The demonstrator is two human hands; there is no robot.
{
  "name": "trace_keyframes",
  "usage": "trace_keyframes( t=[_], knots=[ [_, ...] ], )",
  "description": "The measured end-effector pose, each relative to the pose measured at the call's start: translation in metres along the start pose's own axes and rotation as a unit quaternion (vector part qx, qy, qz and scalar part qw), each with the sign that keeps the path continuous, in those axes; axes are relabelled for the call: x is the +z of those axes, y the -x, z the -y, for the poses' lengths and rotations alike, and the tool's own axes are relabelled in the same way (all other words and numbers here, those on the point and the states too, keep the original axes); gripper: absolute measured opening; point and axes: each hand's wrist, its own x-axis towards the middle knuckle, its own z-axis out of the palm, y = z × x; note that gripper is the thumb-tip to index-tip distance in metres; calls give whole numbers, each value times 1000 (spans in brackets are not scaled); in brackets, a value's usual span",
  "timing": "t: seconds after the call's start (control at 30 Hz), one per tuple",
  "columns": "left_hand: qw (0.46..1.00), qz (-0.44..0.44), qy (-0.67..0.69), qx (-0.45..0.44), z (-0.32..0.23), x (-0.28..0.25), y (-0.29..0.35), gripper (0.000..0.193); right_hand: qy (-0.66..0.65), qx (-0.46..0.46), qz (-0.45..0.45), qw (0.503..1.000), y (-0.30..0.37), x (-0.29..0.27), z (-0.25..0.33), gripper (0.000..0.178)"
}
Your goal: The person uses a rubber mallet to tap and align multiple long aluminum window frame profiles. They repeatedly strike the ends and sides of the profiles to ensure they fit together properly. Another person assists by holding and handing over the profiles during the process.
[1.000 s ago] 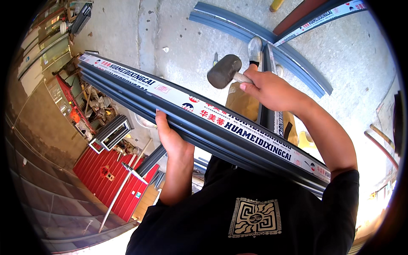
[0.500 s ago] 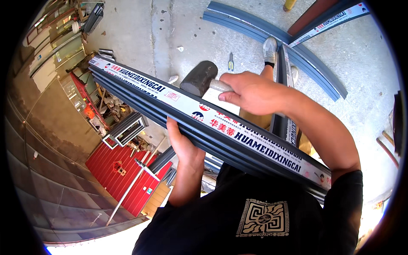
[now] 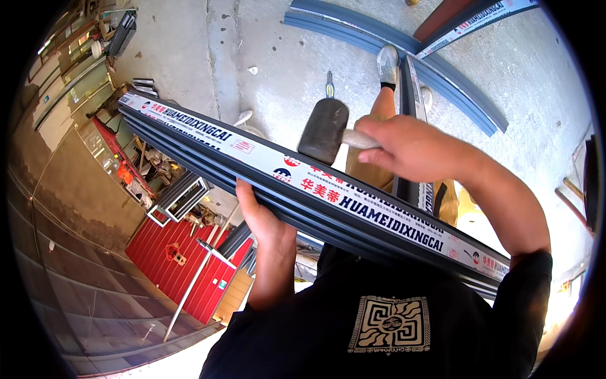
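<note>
A long dark-grey frame profile (image 3: 243, 146), with a white printed film along its face, runs slantwise from far left to near right in front of my body. My left hand (image 3: 270, 222) is closed around its near, ribbed edge, thumb up along the side. In my right hand (image 3: 404, 144) is the pale handle of a mallet (image 3: 324, 131) with a black cylindrical head. That head is at the profile's far edge, near its middle; I cannot tell whether they touch. Beneath, an upright grey profile (image 3: 410, 82) meets the long one from the far side.
Grey curved-looking profiles (image 3: 353, 26) lie on the concrete floor ahead, by a shoe (image 3: 387, 63). Pliers (image 3: 329, 85) lie beyond the mallet. A small window frame (image 3: 180, 199) and clutter stand at left, near a red panelled wall (image 3: 167, 249).
The mallet and my right hand have moved right and nearer, and the mallet head has turned more upright. My left hand and the long profile have shifted slightly left in view.
</note>
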Motion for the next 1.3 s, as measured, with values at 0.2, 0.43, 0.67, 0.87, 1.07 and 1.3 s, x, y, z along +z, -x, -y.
trace_keyframes(
  t=[0.2, 0.43, 0.67, 0.87, 1.07, 1.3],
  knots=[
    [1000, 23, -4, 2, -1, -4, -3, 62, 34, 79, -56, 995, 38, -5, -26, 33],
    [1000, 22, -5, -18, -4, -4, -10, 59, 63, 119, 12, 991, 52, -36, -17, 30],
    [999, -34, -21, -11, -6, 3, -5, 63, 70, 107, 96, 987, 76, -34, -13, 31],
    [999, -2, -8, -34, -9, 4, 3, 62, 60, 88, 114, 988, 104, -24, -14, 29],
    [1000, 12, -16, -21, -8, -7, -7, 62, 95, 128, 122, 980, 115, -24, -11, 38],
    [1000, -11, -14, -22, -7, 1, -7, 60, 65, 106, 63, 990, 122, -17, -21, 36]
  ],
)
